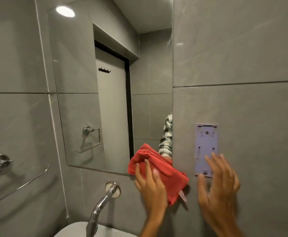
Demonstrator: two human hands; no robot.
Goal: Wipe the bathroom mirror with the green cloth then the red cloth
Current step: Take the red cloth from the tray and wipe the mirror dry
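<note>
The folded red cloth point(163, 171) is pressed against the lower right corner of the bathroom mirror point(105, 100), partly overlapping the grey wall below it. My left hand point(150, 185) lies flat on the cloth with fingers spread, holding it to the surface. My right hand point(218, 183) hovers to the right in front of the grey wall, fingers apart and empty, slightly blurred. A patterned sleeve shows as a reflection at the mirror's right edge. The green cloth is not in view.
A purple wall bracket point(207, 149) is fixed right of the mirror, behind my right hand. A chrome tap point(103, 202) juts out below the mirror over a white basin point(74, 230). A chrome towel rail point(6, 175) runs along the left wall.
</note>
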